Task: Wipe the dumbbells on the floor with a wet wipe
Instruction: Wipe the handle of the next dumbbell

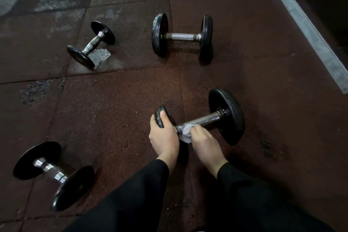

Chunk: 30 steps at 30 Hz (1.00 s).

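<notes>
A black dumbbell (pixel 226 115) with a steel handle lies on the brown rubber floor (pixel 116 103) in front of me. My left hand (pixel 163 135) grips its near end plate, thumb over the rim. My right hand (pixel 202 140) holds a white wet wipe (pixel 185 133) against the handle close to that plate. Three more dumbbells lie around: one far centre (pixel 181 36), a small one far left (pixel 91 44), and one at the near left (pixel 54 174).
A grey raised kerb (pixel 308 30) runs diagonally along the right side. Worn pale patches mark the floor tiles at the far left. My black sleeves fill the bottom of the view.
</notes>
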Motion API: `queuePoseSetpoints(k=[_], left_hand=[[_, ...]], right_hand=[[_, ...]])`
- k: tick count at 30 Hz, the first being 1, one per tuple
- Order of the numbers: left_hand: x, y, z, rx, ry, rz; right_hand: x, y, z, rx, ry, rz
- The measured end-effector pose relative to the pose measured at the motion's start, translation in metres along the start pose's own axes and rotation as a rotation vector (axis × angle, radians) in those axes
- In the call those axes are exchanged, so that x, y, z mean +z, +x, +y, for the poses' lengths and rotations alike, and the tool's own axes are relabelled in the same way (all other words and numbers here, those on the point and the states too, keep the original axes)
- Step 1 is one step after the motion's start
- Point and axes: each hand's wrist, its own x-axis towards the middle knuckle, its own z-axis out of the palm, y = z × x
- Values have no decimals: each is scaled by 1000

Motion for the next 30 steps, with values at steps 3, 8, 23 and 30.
queuePoseSetpoints(k=[3,8,23,30], left_hand=[[0,2,1,6,5,8],[1,3,-2,3,4,13],[2,4,-1,22,16,22],[-1,9,-7,55,-62,-61]], right_hand=[[-8,0,17,187,-21,177],[3,0,-12,19,57,150],[-37,62,-34,122,-384,-147],[-50,57,1,210,-798,-296]])
